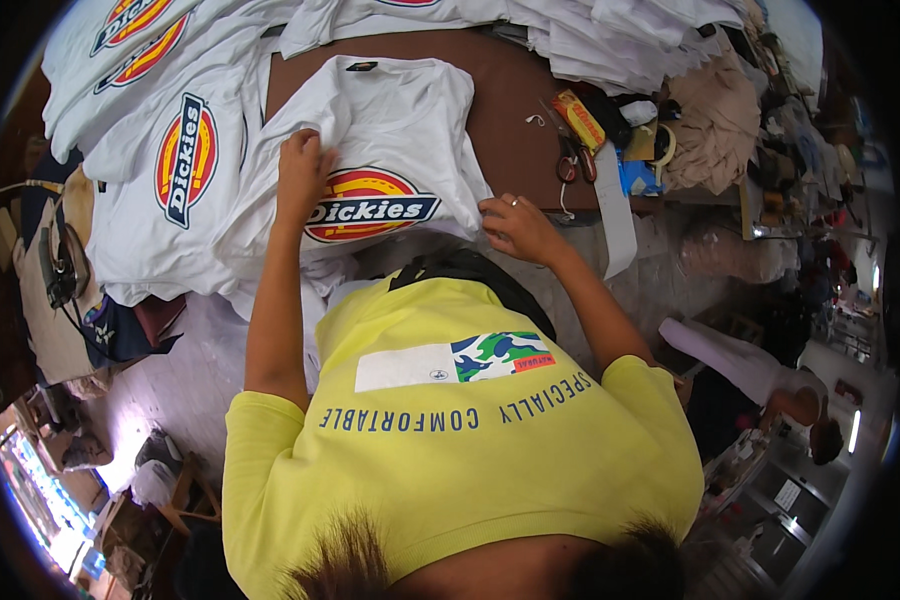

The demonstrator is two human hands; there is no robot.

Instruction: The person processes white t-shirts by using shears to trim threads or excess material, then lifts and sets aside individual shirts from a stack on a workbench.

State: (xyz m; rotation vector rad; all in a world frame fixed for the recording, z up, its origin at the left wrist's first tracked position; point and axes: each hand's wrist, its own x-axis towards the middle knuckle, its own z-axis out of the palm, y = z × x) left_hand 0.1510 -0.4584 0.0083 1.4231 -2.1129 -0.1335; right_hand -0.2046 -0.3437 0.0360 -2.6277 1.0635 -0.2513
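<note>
A white T-shirt (410, 110) with a red, yellow and dark blue printed logo lies in front of me, its neckline at the far side. My left hand (305, 165) is closed on cloth at the shirt's left side, fingers curled. At its right edge, level with the print, my right hand (515, 222) pinches the fabric; a ring shows on one finger. The lower part of the shirt hangs over the table's near edge. What lies under my left fingers is hidden.
The brown table (515, 110) carries more white printed shirts (185, 160) at the left and a white cloth heap (625, 40) at the back. Dark-handled scissors (576, 160), a yellow packet (578, 118), a tape roll (662, 145) and beige cloth (715, 125) lie to the right.
</note>
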